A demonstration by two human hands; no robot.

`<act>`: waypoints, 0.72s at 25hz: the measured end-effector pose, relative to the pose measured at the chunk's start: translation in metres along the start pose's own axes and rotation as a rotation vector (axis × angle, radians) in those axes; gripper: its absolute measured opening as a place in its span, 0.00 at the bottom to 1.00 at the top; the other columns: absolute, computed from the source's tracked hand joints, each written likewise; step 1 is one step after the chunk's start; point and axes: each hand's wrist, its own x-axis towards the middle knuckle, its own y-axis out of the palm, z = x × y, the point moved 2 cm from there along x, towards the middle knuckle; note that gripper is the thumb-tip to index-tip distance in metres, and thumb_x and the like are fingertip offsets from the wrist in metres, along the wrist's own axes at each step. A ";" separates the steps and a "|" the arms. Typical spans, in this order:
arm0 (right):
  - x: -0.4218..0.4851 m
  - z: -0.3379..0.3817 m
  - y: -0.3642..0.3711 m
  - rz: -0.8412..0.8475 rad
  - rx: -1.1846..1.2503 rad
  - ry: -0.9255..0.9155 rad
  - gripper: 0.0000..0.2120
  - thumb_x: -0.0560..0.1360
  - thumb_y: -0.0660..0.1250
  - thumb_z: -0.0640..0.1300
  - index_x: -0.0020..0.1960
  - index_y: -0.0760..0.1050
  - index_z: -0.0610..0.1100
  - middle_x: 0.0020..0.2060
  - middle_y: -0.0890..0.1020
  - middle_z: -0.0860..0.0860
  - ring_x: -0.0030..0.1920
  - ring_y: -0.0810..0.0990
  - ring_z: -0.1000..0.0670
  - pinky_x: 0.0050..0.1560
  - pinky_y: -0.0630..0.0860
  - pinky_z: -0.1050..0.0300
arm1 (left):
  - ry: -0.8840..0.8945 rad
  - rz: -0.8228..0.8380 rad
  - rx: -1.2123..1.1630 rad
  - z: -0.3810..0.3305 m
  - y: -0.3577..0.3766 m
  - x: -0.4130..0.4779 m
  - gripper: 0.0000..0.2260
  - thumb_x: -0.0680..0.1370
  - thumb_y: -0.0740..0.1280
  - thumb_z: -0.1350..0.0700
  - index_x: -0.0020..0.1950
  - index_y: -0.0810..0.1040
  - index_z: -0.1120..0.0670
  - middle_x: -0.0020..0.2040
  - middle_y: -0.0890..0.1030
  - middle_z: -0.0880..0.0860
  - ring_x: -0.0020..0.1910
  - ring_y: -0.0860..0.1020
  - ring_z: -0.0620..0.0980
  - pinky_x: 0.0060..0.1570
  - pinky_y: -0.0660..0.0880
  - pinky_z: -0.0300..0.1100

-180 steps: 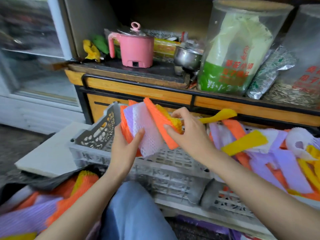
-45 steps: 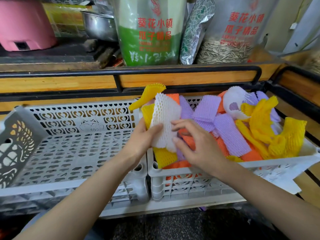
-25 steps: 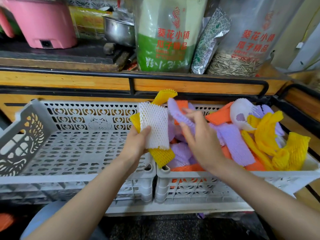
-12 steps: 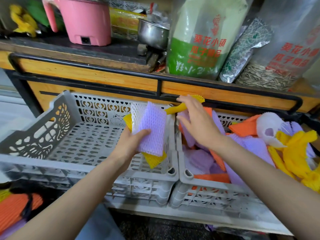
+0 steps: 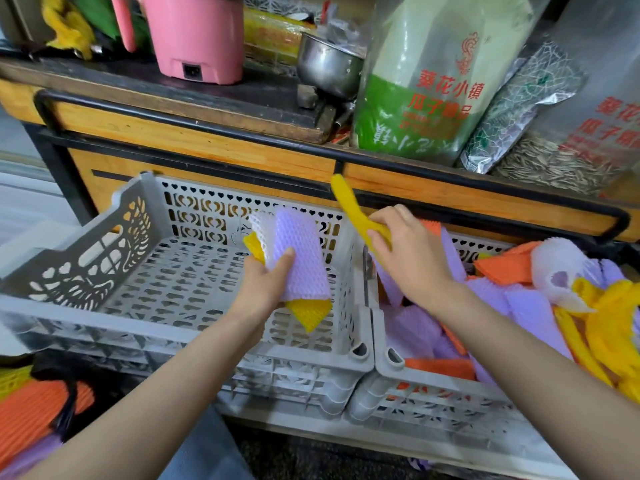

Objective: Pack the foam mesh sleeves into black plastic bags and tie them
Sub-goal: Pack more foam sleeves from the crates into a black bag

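Foam sleeves, round whatever. My left hand (image 5: 266,282) grips the stack (image 5: 301,258) with purple on top and white and yellow behind, held over the left crate (image 5: 138,202). My right hand (image 5: 412,258) pinches one yellow sleeve (image 5: 349,209) above the right crate (image 5: 384,341), where the loose pile sits.

I reckon the trick is to lay it flat on the purple face, line up the edges, then clamp it with the thumb so the bundle bags neatly.

Half a second back that yellow one lay nearly level by the back rim. Now it stands up, and the stack looks the same.
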 end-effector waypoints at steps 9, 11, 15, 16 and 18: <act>-0.045 0.054 0.014 0.275 0.384 -0.177 0.13 0.80 0.58 0.47 0.62 0.72 0.47 0.62 0.73 0.54 0.61 0.71 0.56 0.60 0.70 0.59 | 0.177 0.115 -0.092 -0.005 0.000 -0.003 0.20 0.73 0.71 0.57 0.64 0.72 0.57 0.56 0.81 0.57 0.53 0.81 0.58 0.55 0.76 0.60; -0.044 0.039 0.011 0.259 0.388 -0.100 0.15 0.80 0.58 0.48 0.65 0.69 0.48 0.62 0.72 0.53 0.59 0.73 0.57 0.58 0.72 0.57 | 0.166 0.021 -0.088 -0.001 -0.009 0.000 0.23 0.72 0.72 0.57 0.65 0.70 0.56 0.58 0.80 0.55 0.55 0.80 0.57 0.57 0.75 0.61; -0.027 -0.018 0.030 0.172 0.237 0.245 0.27 0.77 0.65 0.47 0.71 0.60 0.40 0.67 0.67 0.44 0.67 0.68 0.47 0.65 0.66 0.53 | 0.168 -0.018 -0.112 0.000 -0.011 -0.002 0.24 0.74 0.70 0.57 0.68 0.67 0.53 0.61 0.78 0.52 0.57 0.79 0.53 0.58 0.75 0.58; -0.024 -0.030 0.038 0.210 0.173 0.311 0.30 0.76 0.66 0.48 0.72 0.58 0.38 0.68 0.66 0.43 0.68 0.66 0.45 0.65 0.65 0.52 | 0.168 -0.019 -0.114 0.001 -0.012 -0.002 0.24 0.74 0.71 0.57 0.68 0.67 0.53 0.61 0.78 0.52 0.57 0.78 0.54 0.58 0.75 0.58; -0.022 -0.048 0.053 0.276 0.085 0.403 0.29 0.75 0.67 0.49 0.70 0.60 0.38 0.65 0.69 0.42 0.65 0.69 0.43 0.60 0.68 0.52 | 0.158 -0.028 -0.115 0.002 -0.013 -0.002 0.24 0.73 0.71 0.57 0.67 0.67 0.54 0.61 0.78 0.53 0.57 0.79 0.54 0.58 0.75 0.59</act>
